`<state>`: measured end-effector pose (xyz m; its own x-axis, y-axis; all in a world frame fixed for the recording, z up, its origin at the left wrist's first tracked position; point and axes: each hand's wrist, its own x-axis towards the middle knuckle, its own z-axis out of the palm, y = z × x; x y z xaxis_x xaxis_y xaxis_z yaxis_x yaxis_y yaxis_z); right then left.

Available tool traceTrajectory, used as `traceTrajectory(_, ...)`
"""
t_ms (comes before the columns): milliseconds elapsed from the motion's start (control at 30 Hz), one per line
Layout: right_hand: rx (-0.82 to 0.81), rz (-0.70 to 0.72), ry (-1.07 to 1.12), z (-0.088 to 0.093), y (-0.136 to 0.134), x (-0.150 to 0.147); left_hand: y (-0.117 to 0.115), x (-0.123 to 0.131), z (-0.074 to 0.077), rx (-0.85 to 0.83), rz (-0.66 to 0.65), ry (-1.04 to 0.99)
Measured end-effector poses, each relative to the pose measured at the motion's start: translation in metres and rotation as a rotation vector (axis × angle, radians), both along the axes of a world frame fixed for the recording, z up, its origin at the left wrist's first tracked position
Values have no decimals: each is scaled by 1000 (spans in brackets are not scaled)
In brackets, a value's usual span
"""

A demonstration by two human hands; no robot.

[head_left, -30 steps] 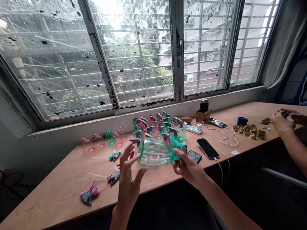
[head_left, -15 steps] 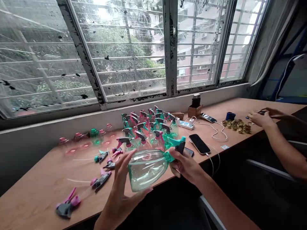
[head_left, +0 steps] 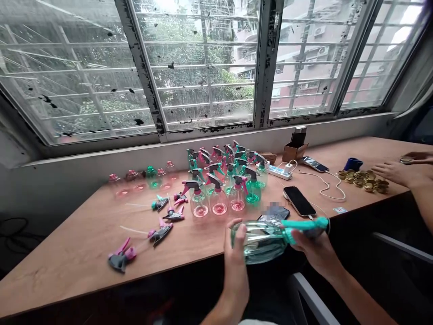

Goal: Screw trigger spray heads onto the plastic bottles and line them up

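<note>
A clear green spray bottle (head_left: 262,241) lies sideways in the air, just off the table's front edge. Round its base end wraps my left hand (head_left: 236,246), thumb on the upper side. My right hand (head_left: 316,246) grips the teal spray head (head_left: 306,224) at the other end, its trigger side turned partly out of sight. Behind them a group of spray bottles (head_left: 218,203) with pink or teal heads stands upright. Loose spray heads (head_left: 160,234) with thin tubes lie to the left, one of them a grey and pink spray head (head_left: 122,257) nearest the front.
Several capless bottles (head_left: 151,178) stand by the wall. Phones (head_left: 299,201), white cables and a power strip (head_left: 279,171) lie at the right. Farther right, another person's hands (head_left: 395,171) are beside gold-coloured pieces (head_left: 365,180) and a blue roll (head_left: 353,164).
The view has swung left. Both hands have carried the bottle rightward, past the table edge, and rolled it so the teal top of the spray head faces up. My left fingers have closed round the base.
</note>
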<state>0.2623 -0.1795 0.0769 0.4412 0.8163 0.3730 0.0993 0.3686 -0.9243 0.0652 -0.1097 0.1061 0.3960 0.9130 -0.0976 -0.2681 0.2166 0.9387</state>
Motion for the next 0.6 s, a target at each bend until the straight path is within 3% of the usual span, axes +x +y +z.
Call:
traceTrajectory(100, -155, -29, 343, -10, 0, 1, -15, 23, -25, 230, 143, 37)
traceTrajectory(200, -269, -43, 400, -9, -1, 8, -8, 36, -40, 432, 159, 94)
traceTrajectory(300, -321, -103, 284, 4, 6, 32, 19, 35, -45, 539, 18, 215)
traceTrajectory(400, -332, -296, 67, 27, 24, 73, 58, 23, -48, 569, -98, 411)
traceTrajectory(500, -324, -431, -176, 52, 57, 112, 97, 5, -53, 548, -74, 625)
traceTrajectory(600, -328, -396, -349, 67, 102, 136, 128, -6, -55, 609, -160, 767)
